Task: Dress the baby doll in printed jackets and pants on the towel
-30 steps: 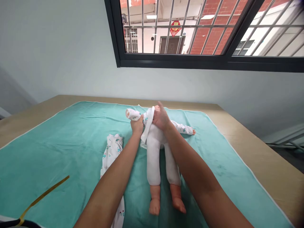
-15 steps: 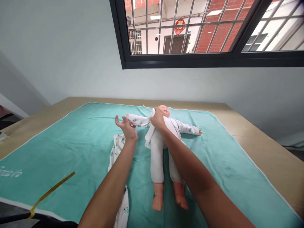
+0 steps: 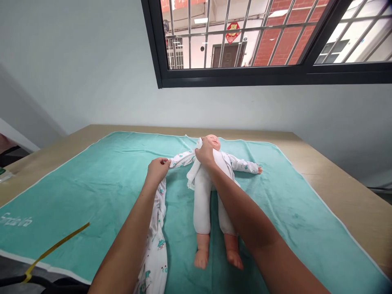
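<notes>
A baby doll (image 3: pixel 202 204) lies on its back on a green cloth (image 3: pixel 92 175), head toward the window, bare feet toward me. It wears a white patterned top (image 3: pixel 244 165), with a sleeve on each outstretched arm. My left hand (image 3: pixel 159 166) is closed on the cuff end of the sleeve at the left and holds it out sideways. My right hand (image 3: pixel 204 153) grips the top's fabric near the doll's shoulder and neck; its fingertips are partly hidden. White patterned pants (image 3: pixel 156 245) lie beside the doll, partly under my left forearm.
The cloth covers much of a wooden table (image 3: pixel 343 179) against a grey wall. A barred window (image 3: pixel 232 49) is above. At the lower left, a yellow tie (image 3: pixel 58 251) sticks up from a black cable (image 3: pixel 12 281). A small packet (image 3: pixel 4 174) rests at the left edge.
My left hand has gone from spread fingers beside the sleeve to closed on its cuff, moving slightly left and down. The sleeve now slants. My right hand stays at the shoulder.
</notes>
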The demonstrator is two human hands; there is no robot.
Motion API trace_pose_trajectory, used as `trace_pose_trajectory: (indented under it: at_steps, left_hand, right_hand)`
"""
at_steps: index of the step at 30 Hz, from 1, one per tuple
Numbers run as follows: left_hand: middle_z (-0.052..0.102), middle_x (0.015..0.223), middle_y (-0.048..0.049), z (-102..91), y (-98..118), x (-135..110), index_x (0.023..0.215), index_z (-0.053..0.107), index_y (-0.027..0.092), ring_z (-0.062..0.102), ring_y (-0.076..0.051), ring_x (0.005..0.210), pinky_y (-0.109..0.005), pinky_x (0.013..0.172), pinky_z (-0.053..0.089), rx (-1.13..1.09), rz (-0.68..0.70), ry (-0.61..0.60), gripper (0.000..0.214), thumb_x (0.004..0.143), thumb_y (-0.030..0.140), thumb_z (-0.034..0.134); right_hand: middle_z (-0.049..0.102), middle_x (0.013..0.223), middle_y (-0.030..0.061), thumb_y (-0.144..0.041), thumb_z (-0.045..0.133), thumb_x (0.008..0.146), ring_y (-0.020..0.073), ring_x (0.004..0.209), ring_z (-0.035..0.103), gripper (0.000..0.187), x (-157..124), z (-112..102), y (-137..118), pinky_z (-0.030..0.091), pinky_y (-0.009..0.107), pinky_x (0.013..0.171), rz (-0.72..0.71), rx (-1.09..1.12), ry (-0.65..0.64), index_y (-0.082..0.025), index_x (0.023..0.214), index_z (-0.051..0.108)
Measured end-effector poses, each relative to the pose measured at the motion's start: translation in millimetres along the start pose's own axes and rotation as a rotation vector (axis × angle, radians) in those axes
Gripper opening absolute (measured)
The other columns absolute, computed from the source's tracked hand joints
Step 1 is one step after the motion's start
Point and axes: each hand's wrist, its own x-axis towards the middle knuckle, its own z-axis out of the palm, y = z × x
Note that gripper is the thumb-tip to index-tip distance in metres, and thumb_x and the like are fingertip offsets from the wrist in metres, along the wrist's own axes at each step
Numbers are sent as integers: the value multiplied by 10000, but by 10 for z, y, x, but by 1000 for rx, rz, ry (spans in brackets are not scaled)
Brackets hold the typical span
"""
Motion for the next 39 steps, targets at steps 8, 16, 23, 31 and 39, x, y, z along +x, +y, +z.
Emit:
trace_pose_trajectory:
  at_steps: [8,16,23,31,39]
  left_hand:
    - [692,666,-42,-72,-11,-190,788,686,164,646,-181,591,-260,563,484,66,-172,-162,193,752,347,639]
    - [495,464,20,9,37,-256,531,563,174,444,-116,477,-239,516,318,99,-199,-287,322,782,362,636]
    - [532,596,13,113,-62,-311,685,598,151,459,-90,520,-208,530,390,-143,-376,-495,165,812,255,608]
    - [387,553,52,157,16,-235,649,477,176,341,-69,469,-200,445,316,-311,-411,-430,337,832,394,657]
    - [355,510,65,-19,142,-107,601,449,184,248,-50,409,-225,411,130,-277,-363,-269,437,782,502,688]
  right_hand:
    - [630,1162,145,-95,504,734,276,1065,593,541,-23,-5,1,480,384,927,-33,15,43,-137,1273,509]
    - [639,1130,142,-93,502,748,270,1036,600,514,-28,38,23,482,385,917,-71,9,107,-129,1261,527]
    - [622,1160,157,-63,481,751,270,1072,577,509,-16,46,29,449,389,972,-118,-9,146,-105,1258,518]
    - [507,1278,202,-46,450,821,308,1182,450,573,-219,50,-144,360,446,1010,-392,-397,95,-108,1390,469]
    - [624,912,111,-195,459,966,218,855,513,226,-287,154,-206,363,326,797,-741,-627,-363,-115,942,670]
